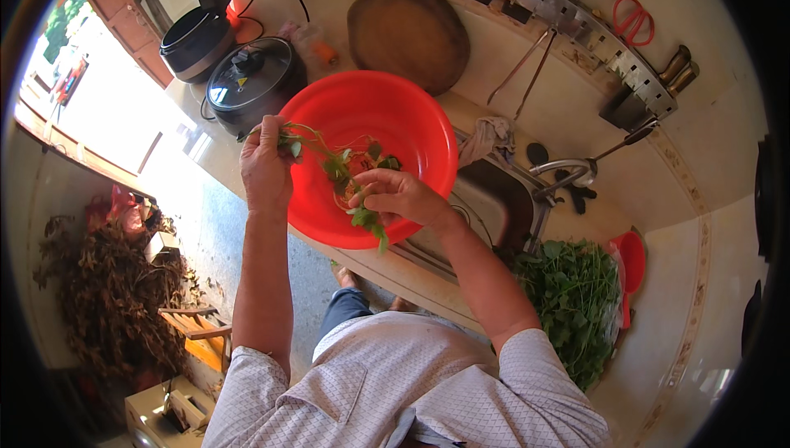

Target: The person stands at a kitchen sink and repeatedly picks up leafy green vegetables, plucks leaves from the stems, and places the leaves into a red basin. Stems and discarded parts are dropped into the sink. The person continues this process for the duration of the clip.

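Note:
A red plastic basin (395,108) stands on the counter, partly beside the sink, with stems and green leaves lying at its bottom. My left hand (266,167) is closed on leafy green stems at the basin's left rim. From there the stems trail across the basin towards my right hand (401,196), whose fingers are bent over the leafy part, thumb and forefinger close together. Whether they pinch a leaf or stem is not clear. A large heap of leafy greens (571,300) lies on the counter to the right of the sink.
The steel sink (503,201) with its faucet (565,167) adjoins the basin. A lidded electric pot (250,81) and an open black cooker (197,41) stand left. Behind the basin leans a round wooden board (407,37). Tongs (534,71) hang from the wall rack (580,19).

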The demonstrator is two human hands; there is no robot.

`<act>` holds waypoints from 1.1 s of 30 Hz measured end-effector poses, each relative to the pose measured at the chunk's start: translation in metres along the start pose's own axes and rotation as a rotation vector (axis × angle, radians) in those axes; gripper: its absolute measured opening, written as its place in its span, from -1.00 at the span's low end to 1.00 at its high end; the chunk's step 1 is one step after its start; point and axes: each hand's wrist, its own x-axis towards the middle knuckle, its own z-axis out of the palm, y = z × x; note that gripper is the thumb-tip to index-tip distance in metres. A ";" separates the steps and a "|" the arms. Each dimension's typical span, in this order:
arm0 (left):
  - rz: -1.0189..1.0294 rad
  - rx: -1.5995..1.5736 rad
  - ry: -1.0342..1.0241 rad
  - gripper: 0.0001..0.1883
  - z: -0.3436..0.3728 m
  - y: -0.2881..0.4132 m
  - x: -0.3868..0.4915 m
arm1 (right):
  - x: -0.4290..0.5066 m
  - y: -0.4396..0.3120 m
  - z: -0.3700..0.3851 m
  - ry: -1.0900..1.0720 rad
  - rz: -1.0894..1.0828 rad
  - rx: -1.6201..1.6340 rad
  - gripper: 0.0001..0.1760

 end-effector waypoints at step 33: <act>-0.352 -0.099 -0.397 -0.70 0.000 0.013 -0.001 | -0.011 -0.006 0.012 -0.271 -0.269 -0.693 -0.78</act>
